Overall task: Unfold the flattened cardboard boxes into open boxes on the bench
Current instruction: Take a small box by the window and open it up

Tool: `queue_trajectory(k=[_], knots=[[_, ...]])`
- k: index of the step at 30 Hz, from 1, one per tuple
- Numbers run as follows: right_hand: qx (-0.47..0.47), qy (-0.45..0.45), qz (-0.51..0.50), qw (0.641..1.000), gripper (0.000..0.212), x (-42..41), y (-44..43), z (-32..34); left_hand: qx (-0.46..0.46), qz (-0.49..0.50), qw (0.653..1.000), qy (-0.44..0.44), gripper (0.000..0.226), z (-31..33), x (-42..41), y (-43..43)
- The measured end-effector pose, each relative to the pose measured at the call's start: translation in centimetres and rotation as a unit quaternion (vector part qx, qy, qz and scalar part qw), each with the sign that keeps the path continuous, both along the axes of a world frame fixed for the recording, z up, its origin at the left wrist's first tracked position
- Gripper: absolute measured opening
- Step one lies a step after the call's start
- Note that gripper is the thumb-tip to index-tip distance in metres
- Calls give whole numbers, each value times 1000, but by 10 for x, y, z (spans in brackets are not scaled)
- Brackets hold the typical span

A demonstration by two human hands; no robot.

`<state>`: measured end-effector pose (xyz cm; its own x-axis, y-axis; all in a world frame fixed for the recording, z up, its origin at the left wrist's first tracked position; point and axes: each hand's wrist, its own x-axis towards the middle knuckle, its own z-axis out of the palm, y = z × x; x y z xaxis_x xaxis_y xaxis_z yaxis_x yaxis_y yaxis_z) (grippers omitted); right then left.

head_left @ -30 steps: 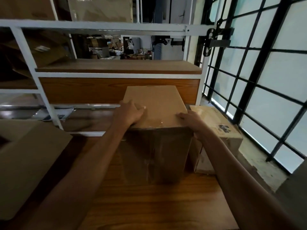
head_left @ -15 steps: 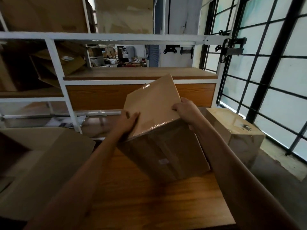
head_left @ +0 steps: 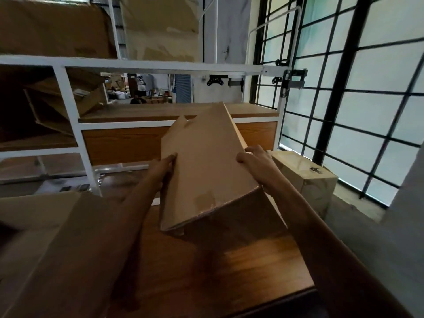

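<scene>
Tipped further over since a second ago, the box (head_left: 206, 171) hangs between left hand (head_left: 161, 169) and right hand (head_left: 257, 159), both clasping its sides above the bench (head_left: 229, 271): squared up, flaps unsorted, more boxes likely left.

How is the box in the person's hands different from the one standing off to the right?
The held box is tipped on a corner between both hands; the right-hand box stands level and untouched. The held box is plain; the right-hand box carries a dark printed mark. Both are brown cardboard.
</scene>
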<state>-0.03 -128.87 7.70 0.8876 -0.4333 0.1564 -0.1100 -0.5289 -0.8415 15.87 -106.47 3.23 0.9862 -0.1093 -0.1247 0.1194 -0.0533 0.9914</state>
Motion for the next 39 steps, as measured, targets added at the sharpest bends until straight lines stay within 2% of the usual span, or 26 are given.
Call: queue_trajectory(k=[3, 6, 9, 11, 13, 16, 20, 23, 25, 31, 33, 35, 37, 39], knots=[[22, -4, 44, 999, 63, -10, -14, 5, 16, -10, 996, -86, 57, 3, -14, -16], [-16, -49, 66, 996, 60, -29, -29, -5, 14, -4, 990, -140, 53, 10, -32, -24], [29, -82, 83, 993, 63, -52, -37, -33, 18, 30, 978, -203, 51, 9, -55, -26], [51, -92, 80, 991, 69, -62, -39, -52, -11, 40, 974, -225, 51, 2, -74, -28], [58, -106, 71, 990, 74, -72, -41, -67, -60, 36, 976, -208, 51, -9, -92, -28], [99, -107, 56, 988, 78, -91, -48, -84, -200, 37, 973, -104, 57, -19, -120, -33], [105, -87, 39, 990, 83, -120, -55, -105, -227, 37, 973, -22, 58, -33, -159, -38], [86, -44, 28, 995, 87, -140, -56, -117, -205, 30, 978, 5, 61, -50, -190, -38], [76, -9, 11, 997, 85, -151, -54, -125, -188, 28, 982, 5, 54, -58, -219, -38], [102, 16, 19, 994, 78, -167, -55, -142, -176, 7, 984, -16, 50, -64, -259, -30], [153, -23, 32, 987, 81, -167, -58, -134, -178, 13, 983, -48, 50, -53, -258, -30], [158, -90, 25, 983, 84, -166, -60, -119, -168, 30, 981, -92, 50, -37, -257, -33], [93, -152, -6, 984, 79, -163, -60, -102, -113, 33, 982, -146, 51, -26, -246, -36], [17, -206, -53, 977, 61, -158, -57, -85, -25, 15, 975, -221, 50, -16, -242, -39]])
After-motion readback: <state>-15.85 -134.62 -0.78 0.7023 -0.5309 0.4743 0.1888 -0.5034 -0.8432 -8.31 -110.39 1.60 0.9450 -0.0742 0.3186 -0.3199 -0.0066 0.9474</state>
